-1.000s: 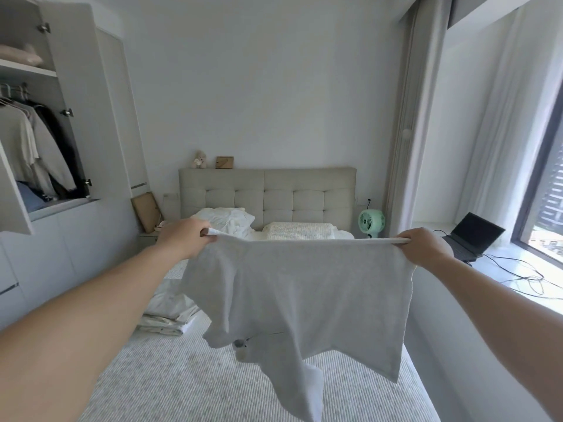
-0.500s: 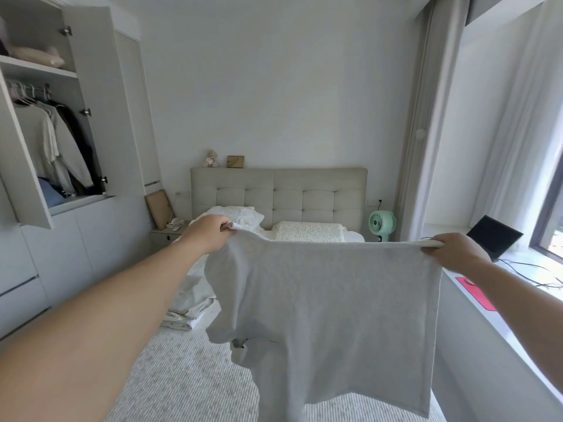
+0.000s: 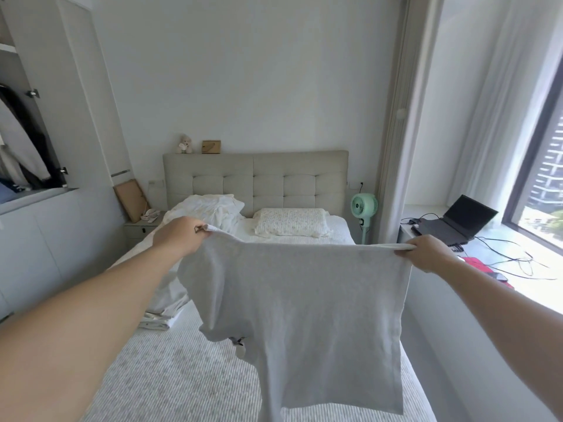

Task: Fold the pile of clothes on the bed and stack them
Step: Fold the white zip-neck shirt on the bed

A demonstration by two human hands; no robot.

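Grey cotton shirt [image 3: 304, 306], held spread in the air over the bed [image 3: 170, 373], hanging upside down from its hem. Left hand [image 3: 179, 236] pinches one hem corner, fingers curled round the cloth; right hand [image 3: 426, 252] grips the other corner likewise. Folded white clothes [image 3: 164, 309] lie on the bed's left side. Pillow [image 3: 291, 226] at headboard. Green fan [image 3: 363, 207] beside bed. Laptop [image 3: 454, 220] on desk [image 3: 499, 257] by window.
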